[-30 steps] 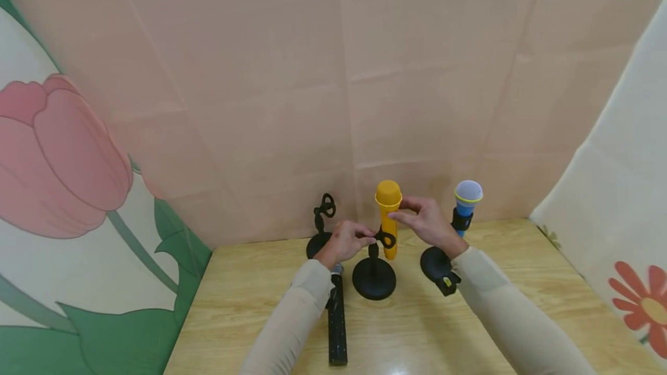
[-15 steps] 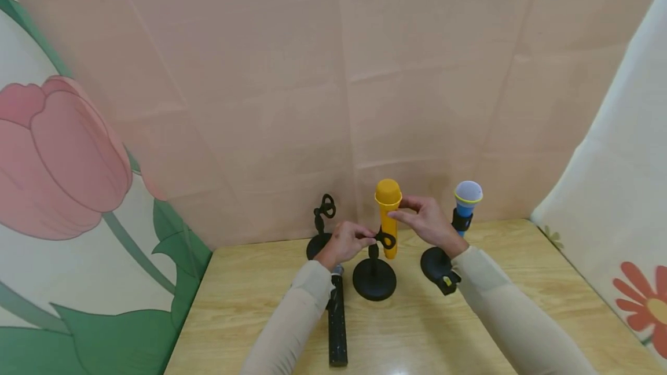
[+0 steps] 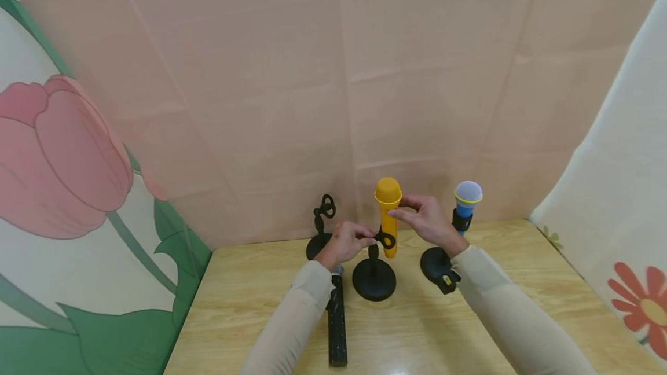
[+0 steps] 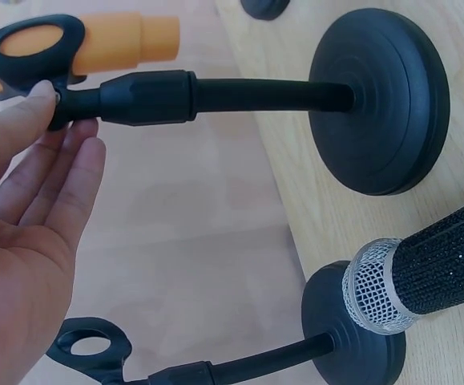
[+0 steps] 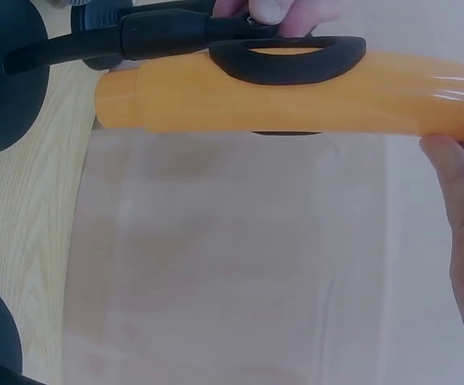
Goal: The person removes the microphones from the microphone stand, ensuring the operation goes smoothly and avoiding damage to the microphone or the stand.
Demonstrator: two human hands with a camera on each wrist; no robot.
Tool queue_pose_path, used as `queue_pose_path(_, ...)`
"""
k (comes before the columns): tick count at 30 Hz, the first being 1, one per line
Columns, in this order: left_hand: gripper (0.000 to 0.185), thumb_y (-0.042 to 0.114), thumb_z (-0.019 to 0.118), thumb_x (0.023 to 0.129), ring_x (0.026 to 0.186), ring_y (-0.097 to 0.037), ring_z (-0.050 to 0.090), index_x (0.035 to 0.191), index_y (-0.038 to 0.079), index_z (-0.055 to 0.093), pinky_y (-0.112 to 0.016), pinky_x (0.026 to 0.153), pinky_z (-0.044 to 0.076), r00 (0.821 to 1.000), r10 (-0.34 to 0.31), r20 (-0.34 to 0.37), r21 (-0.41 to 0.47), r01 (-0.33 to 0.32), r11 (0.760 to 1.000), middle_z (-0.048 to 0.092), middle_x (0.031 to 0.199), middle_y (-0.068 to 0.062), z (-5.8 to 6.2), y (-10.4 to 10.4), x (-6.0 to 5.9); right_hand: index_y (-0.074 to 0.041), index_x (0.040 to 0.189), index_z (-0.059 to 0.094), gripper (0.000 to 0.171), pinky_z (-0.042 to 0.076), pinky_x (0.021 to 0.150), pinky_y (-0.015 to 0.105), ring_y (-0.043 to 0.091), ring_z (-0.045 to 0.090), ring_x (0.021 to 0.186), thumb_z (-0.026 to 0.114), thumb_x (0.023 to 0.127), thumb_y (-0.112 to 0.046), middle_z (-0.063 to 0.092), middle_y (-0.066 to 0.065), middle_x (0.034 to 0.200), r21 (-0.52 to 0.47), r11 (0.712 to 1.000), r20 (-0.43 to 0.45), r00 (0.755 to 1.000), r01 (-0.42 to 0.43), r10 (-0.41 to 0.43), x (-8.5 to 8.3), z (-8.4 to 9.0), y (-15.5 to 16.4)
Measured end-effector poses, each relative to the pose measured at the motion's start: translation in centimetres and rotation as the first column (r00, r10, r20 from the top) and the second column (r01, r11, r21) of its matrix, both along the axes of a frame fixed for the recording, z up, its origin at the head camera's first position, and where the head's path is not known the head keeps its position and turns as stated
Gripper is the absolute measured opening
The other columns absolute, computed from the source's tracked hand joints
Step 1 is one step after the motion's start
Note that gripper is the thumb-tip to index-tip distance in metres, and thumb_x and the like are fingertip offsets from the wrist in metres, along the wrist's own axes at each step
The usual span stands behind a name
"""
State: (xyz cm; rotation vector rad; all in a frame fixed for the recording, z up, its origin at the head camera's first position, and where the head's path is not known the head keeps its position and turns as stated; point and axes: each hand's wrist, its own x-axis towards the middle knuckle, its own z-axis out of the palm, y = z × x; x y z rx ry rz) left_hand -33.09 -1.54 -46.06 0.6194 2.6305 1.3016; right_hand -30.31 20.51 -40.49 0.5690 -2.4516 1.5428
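The yellow toy microphone point(image 3: 388, 221) stands upright in the ring clip point(image 3: 386, 239) of the middle desk stand point(image 3: 373, 278), between an empty stand point(image 3: 321, 225) and a blue microphone point(image 3: 466, 200). The right hand point(image 3: 428, 220) pinches the microphone body just below its head. The left hand point(image 3: 348, 241), fingers nearly straight, touches the clip joint with its fingertips point(image 4: 43, 100). The shell looks like smooth, rigid, light plastic, likely slippery; grip the narrow barrel, not the head. A black glitter microphone point(image 3: 337, 323) lies on the table point(image 3: 521, 259).
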Motion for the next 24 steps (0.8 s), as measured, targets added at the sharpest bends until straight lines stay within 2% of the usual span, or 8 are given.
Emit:
queue_pose_path(10,0.011,0.017,0.075,0.090,0.089,-0.007,0.066,0.099,0.013,0.081,-0.025,0.079,0.056,1.000,-0.008,-0.019,-0.001,0.008,1.000,0.075,0.099,0.007,0.02,-0.04,0.02,0.002,0.124,0.067,0.039,0.045,0.099,0.059,0.037,0.063,0.114,0.072,0.094,-0.022,0.069,0.019,0.119,0.000,1.000,0.012,1.000,-0.001,0.001,0.11,0.28,-0.02)
queue_pose_path(24,0.012,0.018,0.075,0.090,0.090,-0.008,0.065,0.100,0.014,0.081,-0.026,0.080,0.056,1.000,-0.002,-0.005,0.001,0.002,1.000,0.075,0.100,0.007,-0.02,-0.13,-0.01,0.003,0.123,0.067,0.038,0.048,0.097,0.057,0.036,0.065,0.111,0.073,0.093,-0.019,0.070,0.018,0.118,-0.008,1.000,-0.003,1.000,-0.003,0.003,0.18,0.57,-0.22)
